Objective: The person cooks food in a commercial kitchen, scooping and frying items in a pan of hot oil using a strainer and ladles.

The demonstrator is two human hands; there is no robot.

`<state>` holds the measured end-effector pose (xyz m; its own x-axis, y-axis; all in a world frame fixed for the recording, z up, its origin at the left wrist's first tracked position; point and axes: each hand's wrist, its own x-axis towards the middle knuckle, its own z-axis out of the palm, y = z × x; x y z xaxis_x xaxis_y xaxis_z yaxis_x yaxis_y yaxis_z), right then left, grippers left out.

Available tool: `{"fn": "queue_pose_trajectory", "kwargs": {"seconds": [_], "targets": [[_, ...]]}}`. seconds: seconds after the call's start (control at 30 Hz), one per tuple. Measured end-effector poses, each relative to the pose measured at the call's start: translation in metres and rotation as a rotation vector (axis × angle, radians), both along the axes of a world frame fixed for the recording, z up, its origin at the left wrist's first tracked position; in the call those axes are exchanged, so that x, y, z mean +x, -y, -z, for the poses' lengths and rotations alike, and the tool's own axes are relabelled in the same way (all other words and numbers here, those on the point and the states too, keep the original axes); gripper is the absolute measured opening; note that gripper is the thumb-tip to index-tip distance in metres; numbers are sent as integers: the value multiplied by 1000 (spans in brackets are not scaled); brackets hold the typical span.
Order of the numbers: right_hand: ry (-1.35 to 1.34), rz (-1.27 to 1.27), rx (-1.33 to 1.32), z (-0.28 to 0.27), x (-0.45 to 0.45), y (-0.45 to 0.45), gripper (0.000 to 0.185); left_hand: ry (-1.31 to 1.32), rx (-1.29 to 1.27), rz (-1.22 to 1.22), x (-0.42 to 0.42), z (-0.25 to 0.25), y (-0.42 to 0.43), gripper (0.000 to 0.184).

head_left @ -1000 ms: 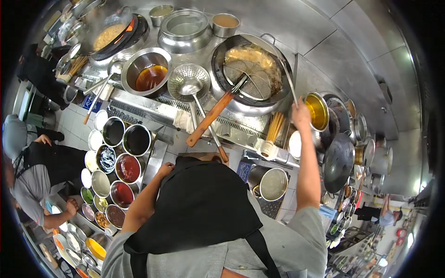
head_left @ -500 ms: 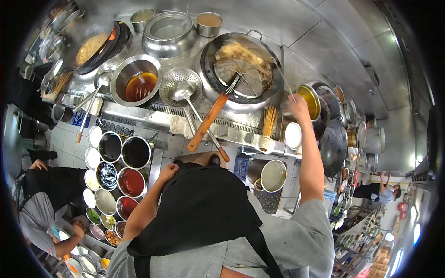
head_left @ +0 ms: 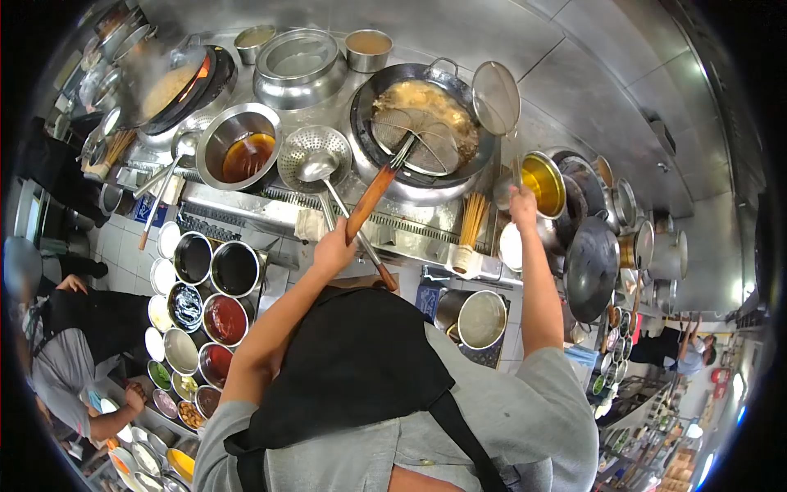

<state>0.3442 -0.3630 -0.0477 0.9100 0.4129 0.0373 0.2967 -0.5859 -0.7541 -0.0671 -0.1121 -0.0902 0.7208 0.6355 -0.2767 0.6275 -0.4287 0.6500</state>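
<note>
My left hand (head_left: pixel 334 248) is closed around the wooden handle of a large wire strainer (head_left: pixel 416 139), whose basket rests in the wok (head_left: pixel 484 164) of bubbling oil with golden food. On the right, my right hand (head_left: pixel 523 207) grips the handle of a round fine-mesh skimmer (head_left: pixel 496 98), raised upright at the wok's right edge. Beside that hand stands a pot of yellow oil (head_left: pixel 544 182). A perforated ladle (head_left: pixel 293 156) with a solid ladle (head_left: pixel 318 167) lying in it sits left of the wok.
A steel bowl of brown liquid (head_left: pixel 248 156), a lidded pot (head_left: pixel 299 61) and a second steaming wok (head_left: pixel 168 92) stand leftward. Bamboo sticks (head_left: pixel 472 221) stand at the counter's front. Sauce pots (head_left: pixel 225 318) are at lower left, near another person (head_left: pixel 65 361). A dark wok (head_left: pixel 593 271) hangs right.
My left hand has come up from beside the apron and taken hold of the strainer's wooden handle. My right hand has lifted the skimmer out of the wok, mesh now up at its right edge.
</note>
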Motion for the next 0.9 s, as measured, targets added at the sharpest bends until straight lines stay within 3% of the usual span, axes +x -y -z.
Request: {"fn": "queue_pose_trajectory", "kwargs": {"seconds": [0.03,0.07,0.13,0.27,0.37,0.57,0.9], "targets": [[206,-45,-89,15,14,0,21,2,5,-13,-2,-11,2,52],[-28,19,-96,-3,-5,-9,19,46,69,-17,-7,-33,3,50],[-532,-96,218,6,-8,-8,15,59,127,-23,-15,-66,4,43],[-1014,-140,273,-6,-5,-41,16,95,144,-39,-29,-98,4,42],[-1199,-276,305,-7,15,-52,17,79,90,-36,-35,-106,6,45],[-1371,-376,377,-10,33,-68,17,123,121,-73,-34,-103,19,43],[-1655,-430,876,-15,-12,-52,18,134,111,-133,-21,-72,29,45]]}}
